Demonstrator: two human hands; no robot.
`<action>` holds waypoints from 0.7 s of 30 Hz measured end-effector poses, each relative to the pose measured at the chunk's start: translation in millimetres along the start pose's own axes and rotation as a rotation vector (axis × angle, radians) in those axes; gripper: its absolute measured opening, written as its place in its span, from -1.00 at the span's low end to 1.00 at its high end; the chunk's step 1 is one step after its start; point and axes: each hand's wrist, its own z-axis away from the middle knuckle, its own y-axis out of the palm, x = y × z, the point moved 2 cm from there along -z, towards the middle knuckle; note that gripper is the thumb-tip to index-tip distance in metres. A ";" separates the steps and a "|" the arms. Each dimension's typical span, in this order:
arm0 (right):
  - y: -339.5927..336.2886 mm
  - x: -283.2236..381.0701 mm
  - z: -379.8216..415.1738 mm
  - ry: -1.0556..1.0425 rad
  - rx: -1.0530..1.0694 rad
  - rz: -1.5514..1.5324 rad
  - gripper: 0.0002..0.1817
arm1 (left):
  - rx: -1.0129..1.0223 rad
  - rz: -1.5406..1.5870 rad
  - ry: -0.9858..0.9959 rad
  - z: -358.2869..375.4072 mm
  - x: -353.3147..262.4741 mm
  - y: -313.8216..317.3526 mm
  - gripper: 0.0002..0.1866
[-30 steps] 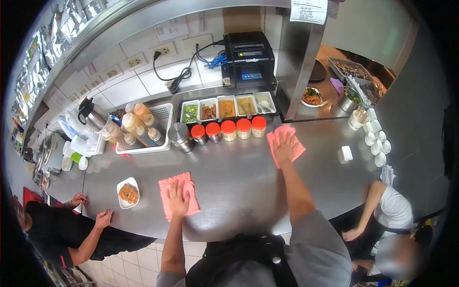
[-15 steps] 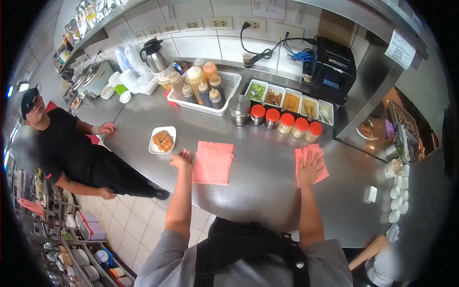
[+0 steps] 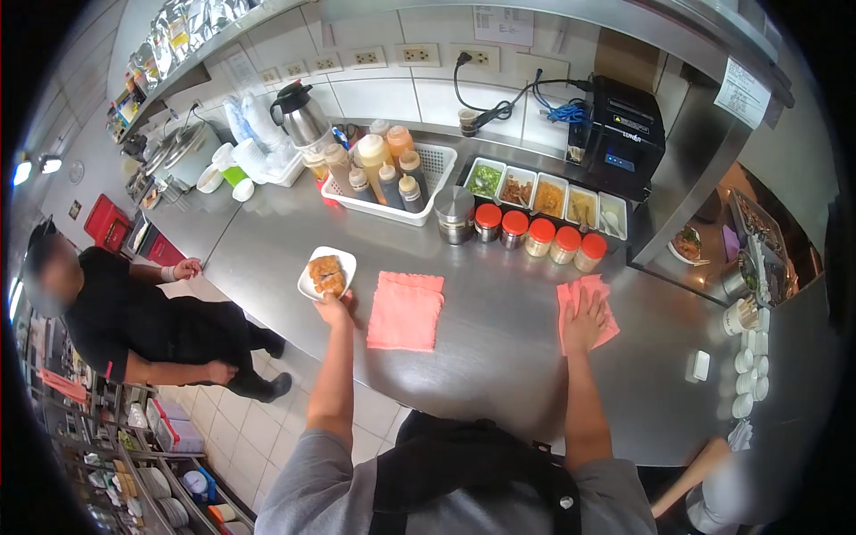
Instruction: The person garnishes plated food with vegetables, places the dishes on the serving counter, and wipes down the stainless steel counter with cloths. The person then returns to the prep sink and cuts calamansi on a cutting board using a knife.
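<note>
A person in black point(image 3: 134, 312) is seen beside the worktop point(image 3: 481, 339). A white bowl point(image 3: 349, 267) of browned food point(image 3: 327, 275) is gripped at its near edge by the left hand point(image 3: 333, 308); a level hold is called for. A pink cloth point(image 3: 405, 312) lies just beside it; another cloth point(image 3: 607, 328) is pressed flat under the right hand point(image 3: 583, 325), its fingers open.

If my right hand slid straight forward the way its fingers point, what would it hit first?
Your right hand lies flat on the pink cloth, fingers toward the rightmost red-lidded jar. That jar is probably what it would meet first, though depth is hard to judge.
</note>
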 end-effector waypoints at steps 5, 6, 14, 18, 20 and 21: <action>-14.2 7.1 11.3 -0.020 0.086 -0.130 -0.64 | 0.117 0.098 0.023 52.3 17.9 -11.9 -0.68; -16.6 9.5 18.9 -0.077 0.080 -0.189 -0.64 | 0.112 0.099 0.020 63.8 14.7 -13.6 -0.68; -20.5 48.4 55.8 0.755 0.608 -2.034 -0.63 | 0.388 -0.404 0.136 181.9 -43.4 -4.3 -0.45; -42.3 79.9 44.4 0.639 0.757 -2.367 -0.65 | 0.587 -0.325 0.064 237.1 -63.5 11.0 -0.40; -48.7 98.4 30.2 0.484 0.760 -2.459 -0.66 | 0.705 -0.274 0.027 257.8 -65.5 14.7 -0.40; -50.8 107.8 23.0 0.402 0.756 -2.489 -0.66 | 0.744 -0.279 0.001 262.7 -60.7 13.7 -0.39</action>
